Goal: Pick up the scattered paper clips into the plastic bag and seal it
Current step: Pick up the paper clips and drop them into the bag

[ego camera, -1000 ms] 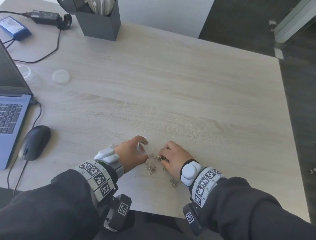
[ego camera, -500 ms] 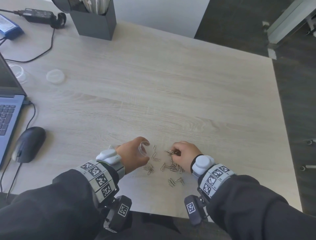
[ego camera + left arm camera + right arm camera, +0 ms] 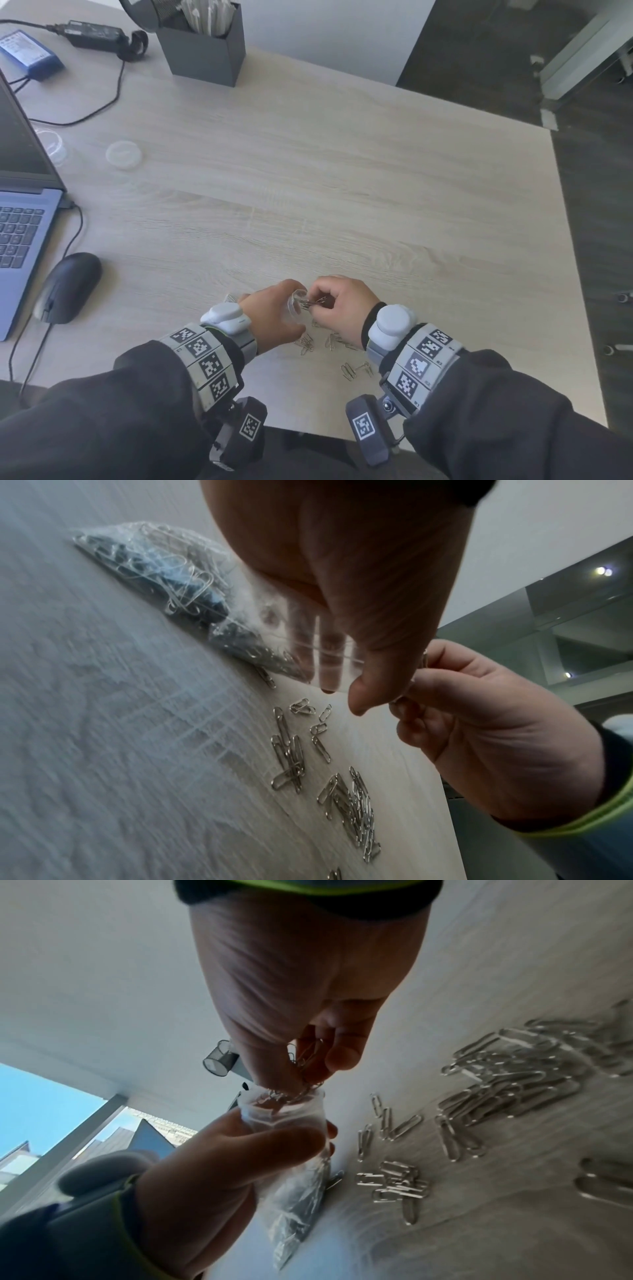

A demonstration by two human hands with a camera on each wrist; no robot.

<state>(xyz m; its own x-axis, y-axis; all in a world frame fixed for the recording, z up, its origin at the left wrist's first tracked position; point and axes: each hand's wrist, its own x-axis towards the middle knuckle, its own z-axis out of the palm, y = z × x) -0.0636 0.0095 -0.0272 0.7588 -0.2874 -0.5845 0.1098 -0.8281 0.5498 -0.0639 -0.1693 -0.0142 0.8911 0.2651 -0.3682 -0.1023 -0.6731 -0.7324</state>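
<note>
My left hand grips a small clear plastic bag near its top, keeping its mouth open toward the right. The bag holds several paper clips and its bottom lies on the table. My right hand pinches a bunch of silver paper clips and pushes them into the bag's mouth. Several more loose paper clips lie scattered on the light wooden table just below both hands, also as a pile and a spread.
A black mouse and an open laptop are on the left. A clear round lid, a dark pen holder, a power adapter with cables are at the back. The table's near edge is close below the clips.
My right hand has lifted from the table with a bunch of clips and moved left to the bag's mouth. The left hand kept holding the bag in place.
</note>
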